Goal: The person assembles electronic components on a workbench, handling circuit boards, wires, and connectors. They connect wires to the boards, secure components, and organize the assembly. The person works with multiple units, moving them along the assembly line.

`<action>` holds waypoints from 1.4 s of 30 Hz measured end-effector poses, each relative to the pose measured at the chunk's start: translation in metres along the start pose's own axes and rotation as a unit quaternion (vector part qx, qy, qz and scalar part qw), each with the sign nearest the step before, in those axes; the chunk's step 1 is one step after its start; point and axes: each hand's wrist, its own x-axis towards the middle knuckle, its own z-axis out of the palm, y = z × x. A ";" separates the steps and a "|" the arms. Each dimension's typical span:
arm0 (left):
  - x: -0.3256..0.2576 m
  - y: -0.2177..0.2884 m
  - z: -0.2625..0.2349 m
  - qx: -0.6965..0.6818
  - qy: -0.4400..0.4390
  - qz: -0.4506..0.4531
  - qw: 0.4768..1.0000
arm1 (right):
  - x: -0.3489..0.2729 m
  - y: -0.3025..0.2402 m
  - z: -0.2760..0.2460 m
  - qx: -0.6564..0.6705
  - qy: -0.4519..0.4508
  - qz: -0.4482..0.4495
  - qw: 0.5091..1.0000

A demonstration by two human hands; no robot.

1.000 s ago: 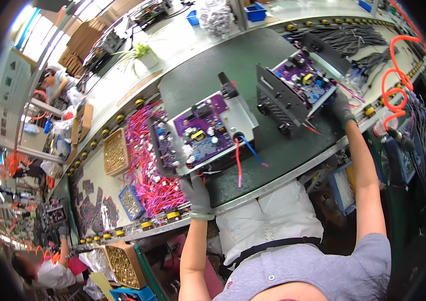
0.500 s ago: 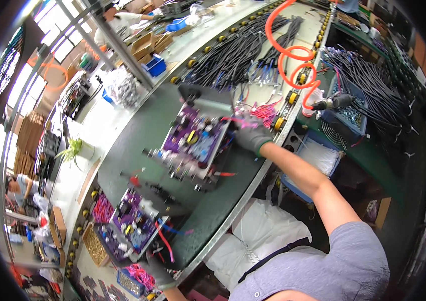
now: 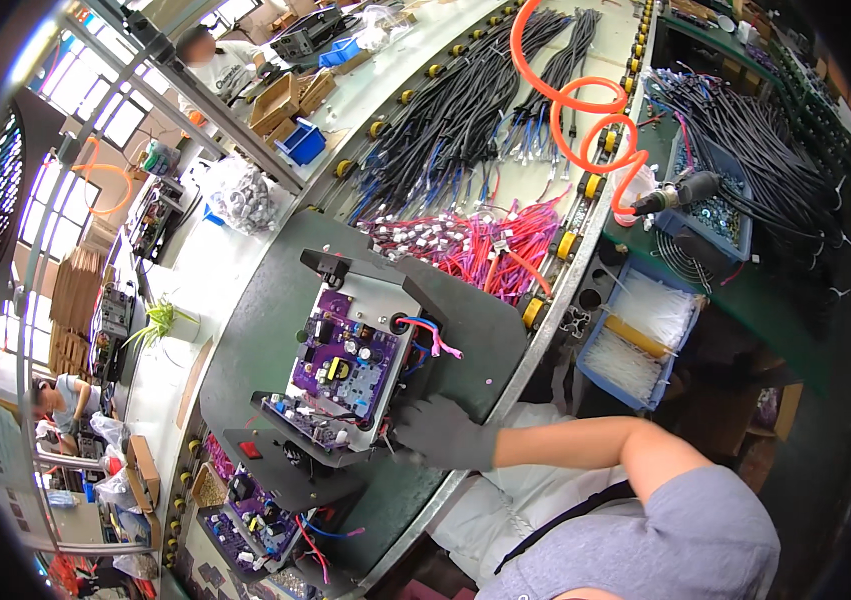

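Note:
A metal chassis with a purple circuit board (image 3: 340, 365) lies on the dark green work surface, its black end panels standing up. Red and blue wires (image 3: 430, 335) stick out of its right side. My right hand (image 3: 448, 434), in a grey glove, is at the near right corner of this chassis, its fingers closed against the edge. A second chassis with a purple board (image 3: 263, 518) sits nearer and to the left, trailing red and blue leads. My left hand (image 3: 337, 582), also gloved, is beside that second chassis at the lower edge; its fingers are mostly hidden.
Red wires with white connectors (image 3: 485, 245) and black cables (image 3: 455, 110) lie beyond on the roller line. A coiled orange air hose (image 3: 585, 105) hangs above, with a tool (image 3: 680, 193) at its end. A blue bin (image 3: 635, 335) of white strips stands right. Co-workers are across the line.
The larger chassis has turned and come nearer, to the left. My right hand has moved from the pink and red wires down to its near right corner. The second chassis sits lower in view.

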 end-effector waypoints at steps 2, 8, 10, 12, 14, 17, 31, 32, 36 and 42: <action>-0.001 0.002 -0.001 -0.005 -0.004 0.001 1.000 | 0.025 -0.004 0.004 -0.001 -0.018 0.024 1.000; -0.002 -0.013 -0.014 -0.076 -0.054 0.006 0.996 | 0.058 0.020 -0.009 0.124 -0.078 0.029 0.989; -0.026 -0.017 -0.004 0.093 0.058 0.081 0.991 | 0.046 0.040 -0.037 0.232 -0.080 -0.053 0.968; -0.021 -0.058 -0.035 0.248 0.050 0.137 0.958 | 0.011 0.076 -0.064 0.198 -0.059 0.092 0.974; -0.023 -0.058 -0.018 0.445 0.099 0.209 0.865 | -0.034 0.190 -0.081 0.057 0.092 0.137 0.985; -0.014 0.001 0.049 0.200 0.131 0.169 0.956 | -0.108 0.355 -0.087 -0.260 0.113 0.308 0.908; -0.056 0.029 0.034 0.106 0.137 0.088 0.981 | -0.061 0.345 -0.108 -0.012 0.040 0.307 0.951; -0.057 0.030 0.034 0.107 0.142 0.088 0.980 | -0.056 0.328 -0.106 -0.050 0.017 0.274 0.960; -0.058 0.025 0.040 0.089 0.157 0.069 0.981 | -0.042 0.309 -0.093 -0.170 -0.005 0.295 0.940; -0.076 0.016 0.017 0.040 0.126 0.111 0.985 | -0.021 0.346 -0.109 0.238 0.167 0.239 0.927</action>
